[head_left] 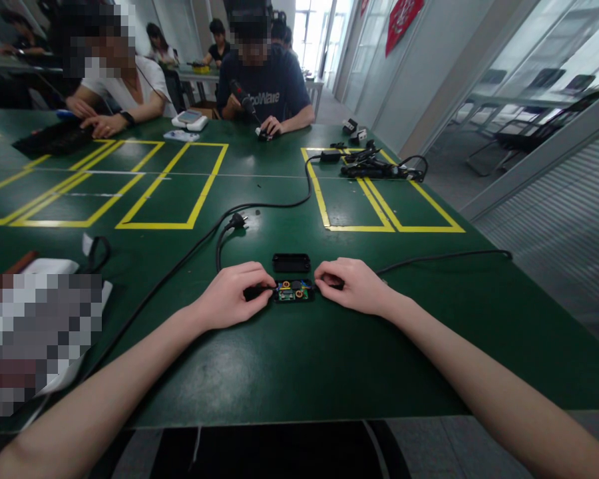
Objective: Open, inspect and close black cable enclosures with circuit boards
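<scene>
An opened power adapter (293, 293) lies on the green table in front of me, its circuit board, copper coils and coloured wires exposed in a black lower shell. Just behind it rests the black shell cover (291, 262), separate from it. At the adapter's left end, my left hand (239, 293) pinches a black power cord, whose plug (236, 221) lies farther back. My right hand (352, 285) is closed at the right end, fingertips around a black cable (444, 257) that runs off to the right. The exact grip points are partly hidden by my fingers.
A long black cord (180, 256) crosses the table on the left. Papers (34, 332) lie at the near left. Yellow tape (207, 186) marks rectangles, with bundled adapters and cables (374, 166) at the back right. Across the table, one person (267, 86) holds a screwdriver; another sits left.
</scene>
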Demonstrator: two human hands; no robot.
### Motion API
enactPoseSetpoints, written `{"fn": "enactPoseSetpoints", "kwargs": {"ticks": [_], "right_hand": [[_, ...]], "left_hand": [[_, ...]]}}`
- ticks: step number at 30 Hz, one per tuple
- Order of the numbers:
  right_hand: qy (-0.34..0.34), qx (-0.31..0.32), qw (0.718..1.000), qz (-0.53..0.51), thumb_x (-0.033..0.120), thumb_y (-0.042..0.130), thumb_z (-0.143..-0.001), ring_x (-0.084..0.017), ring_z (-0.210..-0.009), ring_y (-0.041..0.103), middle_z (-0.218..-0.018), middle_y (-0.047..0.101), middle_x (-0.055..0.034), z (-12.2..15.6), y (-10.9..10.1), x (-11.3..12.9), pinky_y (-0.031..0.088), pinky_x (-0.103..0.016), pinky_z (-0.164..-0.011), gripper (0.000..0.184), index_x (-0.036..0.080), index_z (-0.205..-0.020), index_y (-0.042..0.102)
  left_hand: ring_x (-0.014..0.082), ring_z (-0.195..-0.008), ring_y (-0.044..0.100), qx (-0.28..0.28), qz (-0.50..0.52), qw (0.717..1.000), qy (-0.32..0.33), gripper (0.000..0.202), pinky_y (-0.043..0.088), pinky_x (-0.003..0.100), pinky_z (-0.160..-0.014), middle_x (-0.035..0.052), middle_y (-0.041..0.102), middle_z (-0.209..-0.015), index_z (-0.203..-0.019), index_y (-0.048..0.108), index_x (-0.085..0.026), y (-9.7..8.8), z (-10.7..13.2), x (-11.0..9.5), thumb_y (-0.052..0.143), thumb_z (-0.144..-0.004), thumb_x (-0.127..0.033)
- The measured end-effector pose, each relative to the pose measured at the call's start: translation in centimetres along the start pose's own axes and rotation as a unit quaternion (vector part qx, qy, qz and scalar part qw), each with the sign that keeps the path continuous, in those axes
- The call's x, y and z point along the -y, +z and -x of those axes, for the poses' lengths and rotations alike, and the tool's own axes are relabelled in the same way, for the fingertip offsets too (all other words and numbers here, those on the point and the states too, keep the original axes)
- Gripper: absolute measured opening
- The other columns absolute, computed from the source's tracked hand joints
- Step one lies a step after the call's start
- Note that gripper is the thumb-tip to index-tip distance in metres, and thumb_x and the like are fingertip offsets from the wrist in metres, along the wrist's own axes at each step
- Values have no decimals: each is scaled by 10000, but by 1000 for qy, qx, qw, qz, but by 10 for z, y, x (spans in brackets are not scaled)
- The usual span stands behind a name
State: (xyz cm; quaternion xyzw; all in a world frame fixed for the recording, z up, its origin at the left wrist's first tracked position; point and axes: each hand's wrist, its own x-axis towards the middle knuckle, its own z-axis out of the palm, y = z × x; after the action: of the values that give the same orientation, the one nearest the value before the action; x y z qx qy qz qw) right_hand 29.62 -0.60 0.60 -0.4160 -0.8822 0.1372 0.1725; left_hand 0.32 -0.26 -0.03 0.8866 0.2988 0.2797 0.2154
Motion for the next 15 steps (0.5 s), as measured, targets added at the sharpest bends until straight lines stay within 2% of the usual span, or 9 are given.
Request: {"fn": "enactPoseSetpoints", "kwargs": {"ticks": [8, 11, 15], "right_hand": [[17, 15, 1000, -7, 205, 605, -885, -125, -585, 525, -639, 576, 34, 1, -5, -1, 368, -247, -633, 48, 201, -851, 639], [-15, -3, 1000, -19, 170, 585, -879, -140, -640, 548, -684, 612, 11, 0, -3, -1, 395, -258, -651, 82, 200, -821, 635], [-61, -43, 997, -22, 131, 561, -868, -182, -754, 568, -756, 657, -34, -3, 1, -1, 438, -293, -705, 126, 195, -780, 625]], "left_hand": [[161, -786, 653, 7, 15, 1000, -13, 166, 514, 262, -699, 49, 684, -889, -895, 701, -173, 4, -2, -3, 577, -988, -233], [163, -807, 656, 17, -6, 1000, -3, 203, 518, 264, -724, 51, 676, -898, -853, 675, -176, 4, -2, -5, 546, -1003, -222], [171, -803, 653, 34, -66, 997, 19, 165, 516, 275, -719, 45, 677, -894, -894, 675, -183, 3, -4, -9, 536, -981, -198]]}}
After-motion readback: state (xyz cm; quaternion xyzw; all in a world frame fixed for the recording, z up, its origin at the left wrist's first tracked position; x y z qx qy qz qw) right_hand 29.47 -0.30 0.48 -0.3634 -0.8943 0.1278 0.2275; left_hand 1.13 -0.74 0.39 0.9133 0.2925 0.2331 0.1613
